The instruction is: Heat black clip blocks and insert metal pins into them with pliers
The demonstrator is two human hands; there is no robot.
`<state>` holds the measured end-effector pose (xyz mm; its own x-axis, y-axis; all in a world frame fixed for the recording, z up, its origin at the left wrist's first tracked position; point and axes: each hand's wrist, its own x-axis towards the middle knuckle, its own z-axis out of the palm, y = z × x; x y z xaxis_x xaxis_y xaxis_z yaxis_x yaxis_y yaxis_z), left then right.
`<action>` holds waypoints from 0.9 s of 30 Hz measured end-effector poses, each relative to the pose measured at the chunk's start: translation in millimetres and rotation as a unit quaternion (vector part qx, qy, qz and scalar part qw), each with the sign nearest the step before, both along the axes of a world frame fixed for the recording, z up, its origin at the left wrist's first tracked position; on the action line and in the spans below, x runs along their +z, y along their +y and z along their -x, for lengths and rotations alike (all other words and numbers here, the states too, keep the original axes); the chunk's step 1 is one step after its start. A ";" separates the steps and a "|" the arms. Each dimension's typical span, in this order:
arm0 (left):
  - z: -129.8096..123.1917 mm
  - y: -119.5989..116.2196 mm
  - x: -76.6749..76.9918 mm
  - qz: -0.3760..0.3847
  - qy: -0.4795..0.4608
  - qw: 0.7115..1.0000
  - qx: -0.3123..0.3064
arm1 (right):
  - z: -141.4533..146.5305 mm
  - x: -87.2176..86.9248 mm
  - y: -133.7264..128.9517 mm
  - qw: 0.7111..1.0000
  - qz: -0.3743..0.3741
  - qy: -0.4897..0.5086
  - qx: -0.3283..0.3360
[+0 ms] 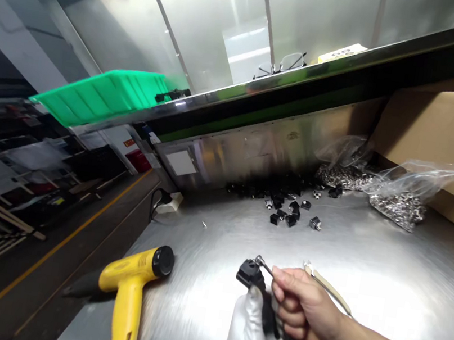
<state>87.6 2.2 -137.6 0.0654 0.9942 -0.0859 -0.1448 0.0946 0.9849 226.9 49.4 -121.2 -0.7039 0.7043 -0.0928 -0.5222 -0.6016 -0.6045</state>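
My left hand (246, 332), in a white glove, grips a small black plastic housing (250, 273) and holds it up over the metal bench. My right hand (309, 307) is bare. Its thumb and fingers pinch a thin metal rod with a rounded end (264, 265). The rounded end is at the top of the black housing; whether it touches or sits inside cannot be made out. Behind my right hand, pliers with pale handles (331, 288) lie on the bench, partly hidden by the hand.
A yellow heat gun (130, 286) lies at the left bench edge. Several black housings (291, 219) are scattered farther back, near clear bags of small metal parts (398, 208). A cardboard box (445, 134) stands at right. A shelf above holds a green bin (101, 95) and glasses (280, 65).
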 end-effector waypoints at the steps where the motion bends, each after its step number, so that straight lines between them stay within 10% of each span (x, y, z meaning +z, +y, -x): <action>1: -1.1 -0.1 -0.5 -0.002 -0.006 1.000 0.012 | -1.2 1.8 0.5 1.000 0.002 -0.003 -0.005; 18: 14.0 -27.8 6.4 0.022 -0.022 0.998 0.046 | -19.7 -1.0 25.5 0.970 -0.101 -0.222 -0.003; 22: 50.4 -54.4 14.5 0.010 -0.002 0.994 0.113 | -14.7 -0.7 45.0 0.893 -0.197 -0.403 0.025; 27: 84.1 -72.5 9.8 -0.019 -0.026 0.982 0.184 | 18.0 -0.6 79.7 0.689 -0.374 -0.619 0.049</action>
